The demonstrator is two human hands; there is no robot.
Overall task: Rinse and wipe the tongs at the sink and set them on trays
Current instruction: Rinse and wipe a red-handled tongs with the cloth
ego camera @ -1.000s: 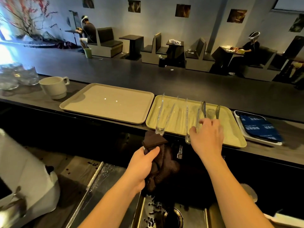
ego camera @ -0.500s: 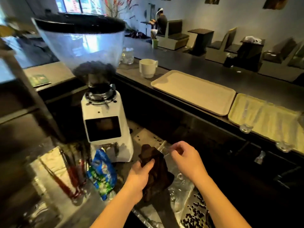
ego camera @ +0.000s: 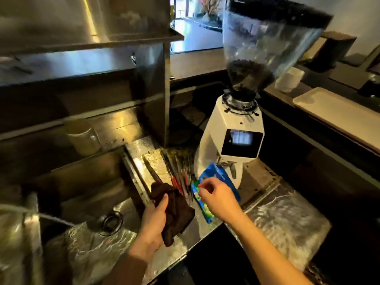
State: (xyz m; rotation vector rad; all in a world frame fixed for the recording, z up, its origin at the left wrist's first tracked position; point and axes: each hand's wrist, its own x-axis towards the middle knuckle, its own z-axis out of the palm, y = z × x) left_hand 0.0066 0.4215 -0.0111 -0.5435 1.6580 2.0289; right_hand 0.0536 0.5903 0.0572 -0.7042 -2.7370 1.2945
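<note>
1. The left hand (ego camera: 153, 218) is gripping a dark brown cloth (ego camera: 174, 210), its thumb curled over the top fold, and is holding it above the edge of the steel table (ego camera: 283, 214).
2. The right hand (ego camera: 216, 197) is hovering with its fingers curled inward over a blue and green packet (ego camera: 218, 177); whether the fingertips are pinching anything is too blurred to tell.
3. Just beyond both hands, a blurred cluster of red-handled tongs (ego camera: 178, 179) is lying on the table, between the cloth and the packet.
4. Left of the table, the sink (ego camera: 90, 202) is sitting with its drain (ego camera: 111, 222) showing.
5. Behind the packet, a white coffee grinder (ego camera: 232, 136) is standing upright, beans sitting in its clear hopper (ego camera: 267, 38).
6. On the upper counter at far right, a beige tray (ego camera: 337, 112) is lying beside a white cup (ego camera: 290, 79).
</note>
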